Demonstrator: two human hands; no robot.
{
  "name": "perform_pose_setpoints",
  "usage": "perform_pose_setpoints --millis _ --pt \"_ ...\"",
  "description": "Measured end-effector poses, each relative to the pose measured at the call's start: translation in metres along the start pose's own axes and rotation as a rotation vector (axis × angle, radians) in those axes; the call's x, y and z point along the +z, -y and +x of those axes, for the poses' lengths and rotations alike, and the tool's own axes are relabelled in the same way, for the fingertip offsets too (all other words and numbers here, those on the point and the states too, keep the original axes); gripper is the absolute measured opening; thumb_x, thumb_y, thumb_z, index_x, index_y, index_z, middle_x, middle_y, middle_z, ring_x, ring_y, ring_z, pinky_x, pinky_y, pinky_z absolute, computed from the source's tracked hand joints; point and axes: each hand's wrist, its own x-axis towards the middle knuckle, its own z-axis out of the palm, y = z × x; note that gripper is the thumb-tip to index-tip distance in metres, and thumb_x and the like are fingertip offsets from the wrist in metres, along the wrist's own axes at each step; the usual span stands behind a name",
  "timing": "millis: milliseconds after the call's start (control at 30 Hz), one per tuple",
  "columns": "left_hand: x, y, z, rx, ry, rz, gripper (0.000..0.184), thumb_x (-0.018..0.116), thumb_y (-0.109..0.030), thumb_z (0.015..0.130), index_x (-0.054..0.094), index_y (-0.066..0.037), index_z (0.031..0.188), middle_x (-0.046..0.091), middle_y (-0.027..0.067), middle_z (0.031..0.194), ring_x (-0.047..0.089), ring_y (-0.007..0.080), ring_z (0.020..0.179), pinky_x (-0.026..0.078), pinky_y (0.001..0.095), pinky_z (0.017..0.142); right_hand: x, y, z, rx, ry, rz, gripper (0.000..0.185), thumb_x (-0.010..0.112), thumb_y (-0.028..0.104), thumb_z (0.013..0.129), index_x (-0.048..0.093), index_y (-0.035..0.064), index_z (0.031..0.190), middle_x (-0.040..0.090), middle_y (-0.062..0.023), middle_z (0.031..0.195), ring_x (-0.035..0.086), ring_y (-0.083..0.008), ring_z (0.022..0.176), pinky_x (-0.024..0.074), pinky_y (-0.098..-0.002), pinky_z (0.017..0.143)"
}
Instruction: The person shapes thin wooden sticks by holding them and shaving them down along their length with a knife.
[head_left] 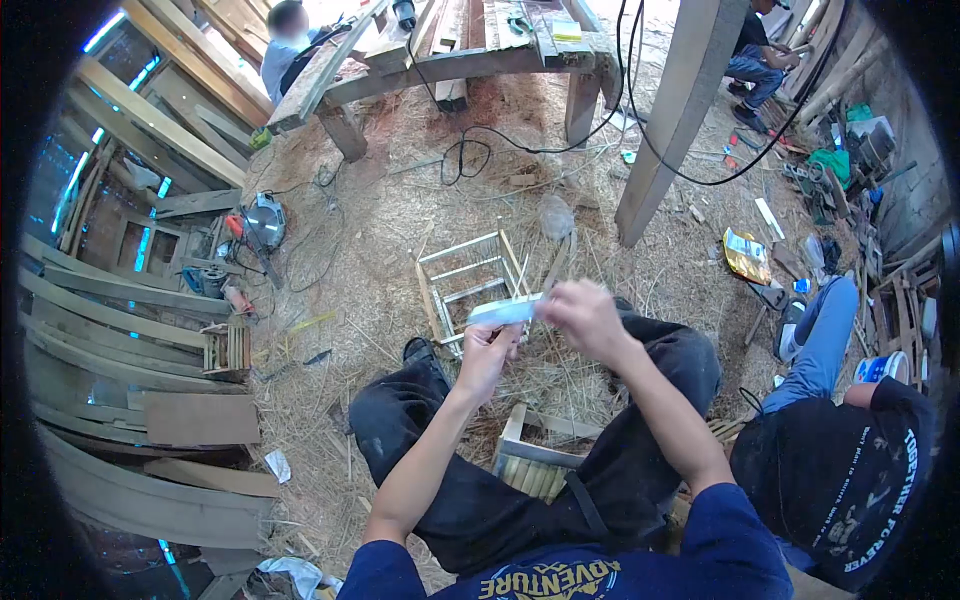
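A pale oblong object [503,313] is held aslant.

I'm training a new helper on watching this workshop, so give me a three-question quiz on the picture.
1. True or false: the left hand and the right hand are both at the pale item.

2. What is the main colour of the packet lying to the right of the wooden post in the picture?

3. Where is the slender wooden frame?
a) on the workbench
b) on the floor, beyond the hands
c) beside the circular saw

Key: 1 true; 2 gold; 3 b.
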Motion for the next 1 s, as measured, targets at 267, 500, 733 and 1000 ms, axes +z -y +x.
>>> perform_pose_setpoints --millis 267,500,733,1000 --pt "0.001 -0.002 -0.001 0.062 -0.020 -0.015 0.031 0.063 -0.008 0.096 0.066 -0.005 0.127 0.060 -0.0076 0.075 0.039 0.0017 0.058 0.032 0.0212 0.051 0.005 -0.002 0.008 -0.038 -0.031 0.055 0.015 0.067 0.018 0.084 0.068 0.0147 0.099 0.059 -0.0040 0.085 0.059 -0.0222 0.077 0.0425 -0.0351 0.068" --pt "0.004 -0.005 -0.003 0.073 -0.019 0.041 0.018 0.063 -0.008 0.095 0.070 -0.002 0.111 0.055 -0.0056 0.071 0.041 0.0037 0.058 0.034 0.0232 0.052 -0.001 -0.006 0.005 -0.043 -0.039 0.002 0.018 0.070 0.020 0.082 0.069 0.0146 0.099 0.058 -0.0032 0.085 0.058 -0.0214 0.078 0.0425 -0.0351 0.070" --pt "0.006 -0.008 -0.002 0.112 0.008 0.014 0.019 0.065 -0.012 0.096 0.070 -0.002 0.112 0.057 -0.0061 0.072 0.040 0.0028 0.056 0.030 0.0226 0.050 -0.008 -0.014 0.003 -0.021 -0.079 -0.044 0.021 0.073 0.020 0.079 0.069 0.0139 0.099 0.059 -0.0031 0.087 0.059 -0.0219 0.081 0.0438 -0.0359 0.072" --pt "0.003 -0.004 0.002 0.097 0.037 -0.062 0.022 0.063 -0.012 0.098 0.069 -0.001 0.116 0.055 -0.0062 0.073 0.038 0.0022 0.056 0.029 0.0226 0.049 -0.012 -0.011 0.008 -0.005 -0.129 -0.094 0.024 0.072 0.009 0.079 0.067 0.0105 0.102 0.061 -0.0062 0.088 0.059 -0.0252 0.081 0.0441 -0.0382 0.076"
